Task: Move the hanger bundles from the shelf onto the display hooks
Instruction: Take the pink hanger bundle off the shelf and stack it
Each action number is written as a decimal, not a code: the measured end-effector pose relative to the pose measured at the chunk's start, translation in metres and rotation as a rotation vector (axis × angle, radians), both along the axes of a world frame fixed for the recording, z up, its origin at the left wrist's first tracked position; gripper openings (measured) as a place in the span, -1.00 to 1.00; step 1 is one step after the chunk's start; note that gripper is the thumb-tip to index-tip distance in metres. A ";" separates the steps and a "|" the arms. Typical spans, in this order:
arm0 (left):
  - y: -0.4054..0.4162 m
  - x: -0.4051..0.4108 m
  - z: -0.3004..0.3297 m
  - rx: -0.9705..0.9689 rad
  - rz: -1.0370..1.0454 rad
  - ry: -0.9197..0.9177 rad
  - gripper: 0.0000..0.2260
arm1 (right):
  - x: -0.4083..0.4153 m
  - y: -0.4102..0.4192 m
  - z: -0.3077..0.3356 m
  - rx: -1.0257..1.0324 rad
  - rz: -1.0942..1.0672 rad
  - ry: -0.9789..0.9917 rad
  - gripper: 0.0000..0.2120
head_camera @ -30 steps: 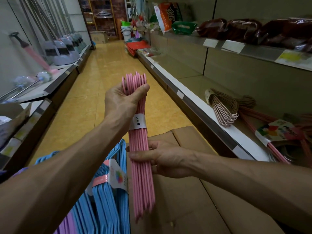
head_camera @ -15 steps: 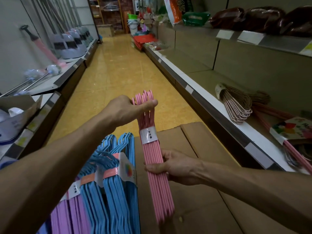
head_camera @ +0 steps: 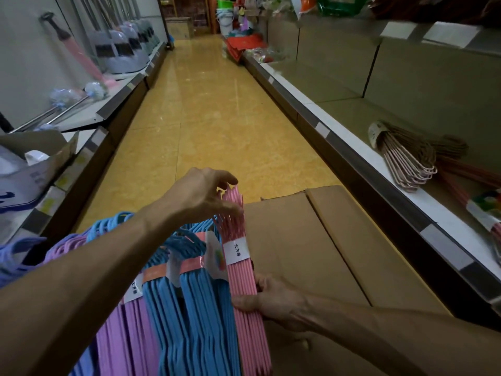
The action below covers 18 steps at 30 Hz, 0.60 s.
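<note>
Pink hanger bundle (head_camera: 245, 289) beside blue bundles (head_camera: 189, 308); left hand (head_camera: 200, 196) at 12 o'clock end, fingers loosely curled touching hooks; right hand (head_camera: 273, 299) grips it at 3 o'clock.

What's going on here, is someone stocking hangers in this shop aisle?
Yes. A person is setting a pink hanger bundle next to the blue hanger bundles and purple ones in a row. The left hand is at the bundle's hook end, fingertips touching it, while the right hand grips it lower down. More hanger bundles lie on the shelf to the right, beside a cardboard box.
</note>
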<state>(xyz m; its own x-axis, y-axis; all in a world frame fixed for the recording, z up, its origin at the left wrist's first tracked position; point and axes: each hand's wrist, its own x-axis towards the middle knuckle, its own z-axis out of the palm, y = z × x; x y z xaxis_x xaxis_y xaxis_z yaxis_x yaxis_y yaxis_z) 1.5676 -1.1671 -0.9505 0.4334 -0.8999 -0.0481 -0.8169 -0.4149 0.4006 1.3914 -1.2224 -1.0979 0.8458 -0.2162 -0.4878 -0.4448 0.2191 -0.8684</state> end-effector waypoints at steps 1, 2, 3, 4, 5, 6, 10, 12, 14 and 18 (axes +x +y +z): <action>0.002 0.003 -0.005 0.005 0.001 -0.002 -0.35 | 0.002 0.002 -0.006 -0.004 -0.001 0.007 -0.73; 0.004 0.006 -0.009 0.011 0.006 -0.005 -0.35 | 0.004 0.004 -0.011 -0.006 -0.002 0.018 -0.77; 0.007 0.008 -0.012 0.020 0.015 -0.006 -0.34 | 0.006 0.006 -0.014 -0.009 -0.001 0.024 -0.81; 0.009 0.011 -0.015 0.030 0.021 -0.004 -0.34 | 0.007 0.008 -0.016 -0.013 0.002 0.032 -0.84; 0.011 0.013 -0.017 0.039 0.024 -0.002 -0.33 | 0.008 0.010 -0.018 -0.017 0.007 0.037 -0.84; 0.013 0.015 -0.019 0.045 0.024 0.001 -0.33 | 0.009 0.011 -0.019 -0.021 0.013 0.047 -0.82; 0.019 0.018 -0.024 0.074 0.021 0.003 -0.34 | 0.011 0.007 -0.026 -0.074 0.083 0.090 -0.68; 0.020 0.018 -0.025 0.102 0.018 -0.001 -0.35 | 0.011 0.005 -0.028 -0.105 0.151 0.115 -0.70; 0.019 0.019 -0.026 0.124 0.028 -0.006 -0.39 | 0.013 0.005 -0.028 -0.141 0.189 0.114 -0.73; 0.017 0.022 -0.029 0.199 0.044 -0.063 -0.44 | 0.017 0.007 -0.024 -0.263 0.259 0.109 -0.72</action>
